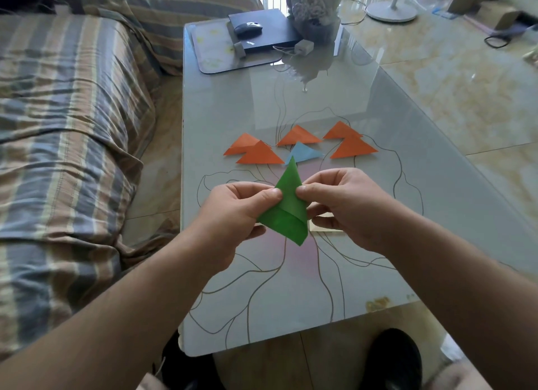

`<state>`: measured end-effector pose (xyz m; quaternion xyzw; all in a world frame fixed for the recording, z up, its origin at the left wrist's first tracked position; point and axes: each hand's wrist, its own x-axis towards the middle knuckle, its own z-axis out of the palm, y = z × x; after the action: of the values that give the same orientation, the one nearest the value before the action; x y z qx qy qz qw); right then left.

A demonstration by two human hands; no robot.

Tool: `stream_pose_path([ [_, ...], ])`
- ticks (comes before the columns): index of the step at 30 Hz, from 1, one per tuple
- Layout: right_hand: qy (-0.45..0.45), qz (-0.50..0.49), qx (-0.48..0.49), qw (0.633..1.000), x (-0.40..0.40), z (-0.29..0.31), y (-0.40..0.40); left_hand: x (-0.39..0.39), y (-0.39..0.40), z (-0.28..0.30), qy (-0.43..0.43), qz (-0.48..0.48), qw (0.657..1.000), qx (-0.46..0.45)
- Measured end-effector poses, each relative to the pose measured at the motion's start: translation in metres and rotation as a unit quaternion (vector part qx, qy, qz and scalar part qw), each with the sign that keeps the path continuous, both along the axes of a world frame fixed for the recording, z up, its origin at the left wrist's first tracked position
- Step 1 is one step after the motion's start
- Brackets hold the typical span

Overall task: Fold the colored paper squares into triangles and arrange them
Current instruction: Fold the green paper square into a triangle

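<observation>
Green paper [288,206], half-folded, hangs between both hands, left [235,212] and right [346,206] pinching its opposite edges.

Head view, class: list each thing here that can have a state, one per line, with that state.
Green paper: partly folded, held above the table.
Left hand: pinches the green paper.
Right hand: pinches the green paper.
Orange triangles: five, folded, lying flat on the table.
Blue triangle: folded, lying among the orange ones.
Laptop: closed, mouse on top.
</observation>
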<state>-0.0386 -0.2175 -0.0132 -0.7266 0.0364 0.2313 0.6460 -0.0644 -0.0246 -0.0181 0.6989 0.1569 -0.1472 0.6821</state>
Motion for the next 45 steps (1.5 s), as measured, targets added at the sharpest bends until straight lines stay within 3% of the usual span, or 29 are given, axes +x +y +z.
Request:
stream_pose_path([
  [5, -0.016, 0.005, -0.017, 1.000, 0.000, -0.001, -0.001, -0.001, 0.000, -0.001, -0.032, -0.008, 0.998, 0.045],
  [16, 0.027, 0.004, 0.034, 0.999, -0.002, -0.003, 0.005, 0.001, 0.002, 0.003, -0.028, 0.004, 0.999, 0.020],
  [29, -0.011, 0.076, -0.049, 0.996, -0.002, -0.004, -0.001, 0.003, 0.007, 0.003, -0.019, -0.003, 1.000, 0.019],
  [35, -0.016, 0.077, -0.072, 0.994, 0.001, -0.005, -0.001, 0.005, 0.010, 0.004, -0.095, -0.028, 0.994, 0.046],
  [45, -0.081, 0.117, -0.168, 0.975, 0.001, -0.016, 0.002, 0.006, 0.009, 0.000, -0.091, 0.000, 0.994, 0.060],
])
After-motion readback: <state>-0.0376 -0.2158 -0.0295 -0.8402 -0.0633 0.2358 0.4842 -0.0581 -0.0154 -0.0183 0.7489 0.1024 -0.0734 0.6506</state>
